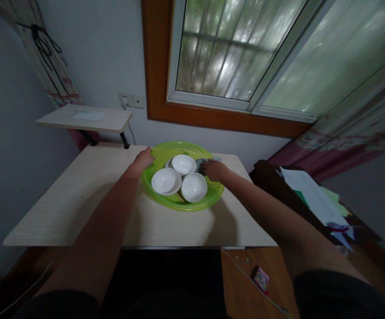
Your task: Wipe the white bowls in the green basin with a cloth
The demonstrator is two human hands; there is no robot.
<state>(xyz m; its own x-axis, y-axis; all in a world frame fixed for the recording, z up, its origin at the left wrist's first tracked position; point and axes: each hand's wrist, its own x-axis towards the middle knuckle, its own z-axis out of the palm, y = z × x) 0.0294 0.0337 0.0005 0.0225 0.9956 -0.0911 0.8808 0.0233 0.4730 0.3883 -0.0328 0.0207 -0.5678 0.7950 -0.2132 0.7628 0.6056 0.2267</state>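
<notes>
Left hand (142,161): at the left rim of the green basket (205,204); the fingers look closed together over its edge, though the thumb cannot be made out.

Right hand (215,170): over the basket's right side, fingers bunched at a grey item (200,165); whether they pinch it or only rest against it, one cannot tell.

Green basket: on the pale table (96,212), between the two hands; round and shallow, its weave bare towards the far side.

White bowls: three in the basket, openings up — one on the left (166,181), one at the far side (183,164), one nearer on the right (194,187); they sit close together, and a further pale dish (168,163) shows partly behind them.

Thin sticks (180,197): low in the basket, between the left and near right bowls; mostly hidden.

Good handling: the left grip would best steady the rim, while the right fingers work clear of the bowl edges; slow, level movement seems wise — smooth bowls this close could knock together, and the sticks could shift beneath them.
</notes>
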